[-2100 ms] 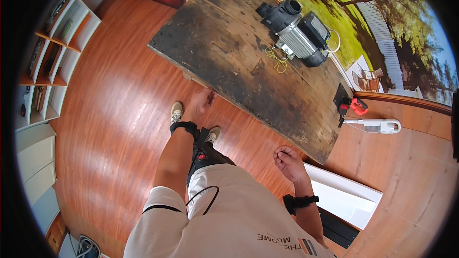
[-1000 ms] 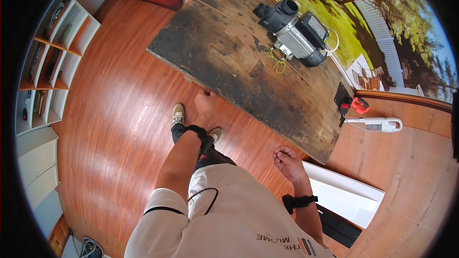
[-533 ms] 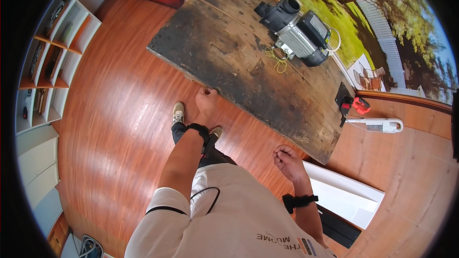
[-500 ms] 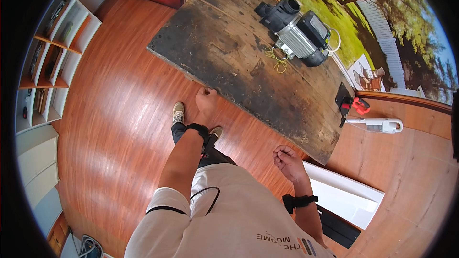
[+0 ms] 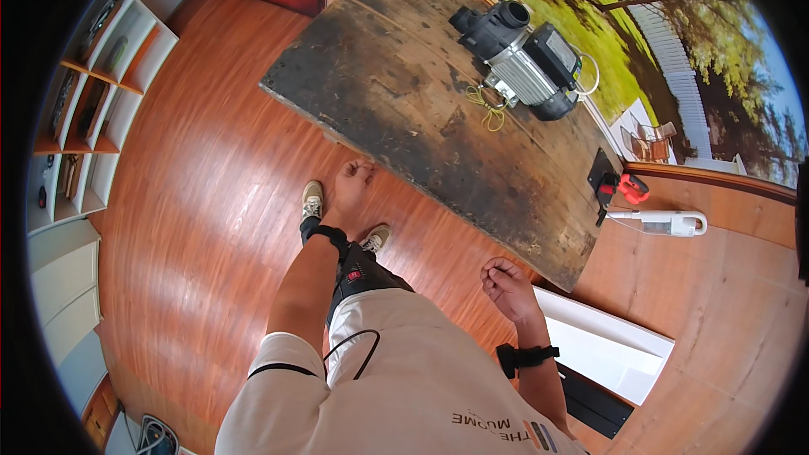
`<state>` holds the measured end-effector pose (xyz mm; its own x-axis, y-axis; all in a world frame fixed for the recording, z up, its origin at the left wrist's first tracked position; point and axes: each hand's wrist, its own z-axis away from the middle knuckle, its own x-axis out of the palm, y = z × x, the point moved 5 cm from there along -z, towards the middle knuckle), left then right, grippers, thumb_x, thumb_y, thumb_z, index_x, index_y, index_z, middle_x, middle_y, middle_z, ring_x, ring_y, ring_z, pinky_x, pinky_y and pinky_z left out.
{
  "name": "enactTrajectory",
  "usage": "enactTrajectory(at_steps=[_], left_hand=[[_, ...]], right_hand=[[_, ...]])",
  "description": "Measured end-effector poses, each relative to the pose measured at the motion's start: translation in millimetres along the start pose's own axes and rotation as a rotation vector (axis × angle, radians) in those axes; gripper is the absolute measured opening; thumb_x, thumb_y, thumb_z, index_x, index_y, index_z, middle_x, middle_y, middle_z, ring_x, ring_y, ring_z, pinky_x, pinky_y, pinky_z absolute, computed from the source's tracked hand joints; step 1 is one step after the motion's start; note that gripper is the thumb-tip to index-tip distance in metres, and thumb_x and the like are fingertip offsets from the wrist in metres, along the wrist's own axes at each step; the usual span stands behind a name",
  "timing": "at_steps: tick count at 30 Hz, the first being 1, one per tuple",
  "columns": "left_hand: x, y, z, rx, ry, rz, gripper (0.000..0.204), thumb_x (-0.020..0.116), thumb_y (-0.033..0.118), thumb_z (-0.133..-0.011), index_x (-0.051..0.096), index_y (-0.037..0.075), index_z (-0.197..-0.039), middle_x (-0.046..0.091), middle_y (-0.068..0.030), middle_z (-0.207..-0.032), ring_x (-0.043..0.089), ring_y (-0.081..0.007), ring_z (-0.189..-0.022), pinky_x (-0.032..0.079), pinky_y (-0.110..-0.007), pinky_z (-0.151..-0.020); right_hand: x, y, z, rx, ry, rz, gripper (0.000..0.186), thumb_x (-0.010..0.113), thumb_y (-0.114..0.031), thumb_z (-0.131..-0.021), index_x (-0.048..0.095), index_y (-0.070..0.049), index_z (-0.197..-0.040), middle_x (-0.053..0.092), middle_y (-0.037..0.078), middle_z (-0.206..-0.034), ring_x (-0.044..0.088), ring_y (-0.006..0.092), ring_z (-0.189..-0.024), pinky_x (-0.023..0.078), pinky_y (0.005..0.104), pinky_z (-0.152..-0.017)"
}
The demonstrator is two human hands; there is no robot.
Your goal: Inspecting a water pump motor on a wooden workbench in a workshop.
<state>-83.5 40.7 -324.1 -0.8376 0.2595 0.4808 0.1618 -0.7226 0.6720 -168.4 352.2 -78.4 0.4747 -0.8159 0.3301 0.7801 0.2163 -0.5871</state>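
My left hand (image 5: 355, 179) hangs beside the long front edge of the worn wooden table (image 5: 404, 105), its fingers curled closed with nothing visible in them. Closer to the table's near right corner is my right hand (image 5: 508, 285); its fingers are bent in toward the palm and I see nothing held there. Neither hand touches the electric water pump (image 5: 527, 57), which lies at the far side of the table. The pump has a black head, a ribbed silver motor and a black box. A coiled yellow-green wire (image 5: 489, 109) rests next to it.
A black bracket with a red-handled tool (image 5: 632, 189) sits at the table's right end, near a white handheld vacuum (image 5: 672, 223). White shelves (image 5: 105, 118) stand along the left. A white bench-like unit (image 5: 602, 341) is at right. A landscape picture (image 5: 674, 42) lines the wall.
My left hand has moved slightly left and down, away from the table edge, and its wrist has turned. My right hand stays nearly still.
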Motion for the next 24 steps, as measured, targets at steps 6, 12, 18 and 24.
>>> enactTrajectory(at_steps=[6, 12, 18, 24], left_hand=[[-4, 2, -9, -0.027, -0.028, -0.183, 0.012, 0.060, 0.013, -0.092, 0.060, 0.002, -0.087, 0.063, -0.0035, -0.078, 0.056, -0.0087, -0.066, 0.044, -0.021, -0.058], [4, -6, -9, -0.125, 0.035, -0.077, 0.011, 0.056, 0.008, -0.093, 0.061, 0.004, -0.084, 0.063, -0.0031, -0.076, 0.057, -0.0095, -0.066, 0.044, -0.021, -0.055], [0, -10, -9, -0.180, 0.061, -0.022, 0.012, 0.054, 0.008, -0.092, 0.061, 0.004, -0.082, 0.063, -0.0036, -0.075, 0.057, -0.0100, -0.064, 0.043, -0.022, -0.054], [-8, -18, -17, -0.173, 0.107, -0.042, 0.015, 0.055, 0.008, -0.090, 0.062, -0.001, -0.081, 0.065, -0.0055, -0.076, 0.058, -0.0114, -0.062, 0.042, -0.024, -0.052]], right_hand=[[10, -1, -3, 0.010, -0.008, 0.029, 0.009, 0.052, -0.001, -0.093, 0.059, -0.003, -0.099, 0.060, 0.004, -0.088, 0.054, 0.0088, -0.072, 0.046, 0.0220, -0.068], [9, -1, 0, 0.003, 0.016, 0.025, 0.009, 0.052, -0.002, -0.093, 0.060, -0.003, -0.097, 0.061, 0.004, -0.087, 0.054, 0.0089, -0.072, 0.046, 0.0222, -0.067], [11, 3, 0, 0.003, 0.000, 0.021, 0.009, 0.053, -0.001, -0.093, 0.060, -0.004, -0.097, 0.061, 0.004, -0.087, 0.054, 0.0092, -0.072, 0.046, 0.0224, -0.067], [18, 1, -1, 0.009, 0.008, 0.040, 0.009, 0.053, -0.002, -0.093, 0.060, -0.004, -0.098, 0.061, 0.004, -0.087, 0.054, 0.0092, -0.072, 0.046, 0.0224, -0.067]])
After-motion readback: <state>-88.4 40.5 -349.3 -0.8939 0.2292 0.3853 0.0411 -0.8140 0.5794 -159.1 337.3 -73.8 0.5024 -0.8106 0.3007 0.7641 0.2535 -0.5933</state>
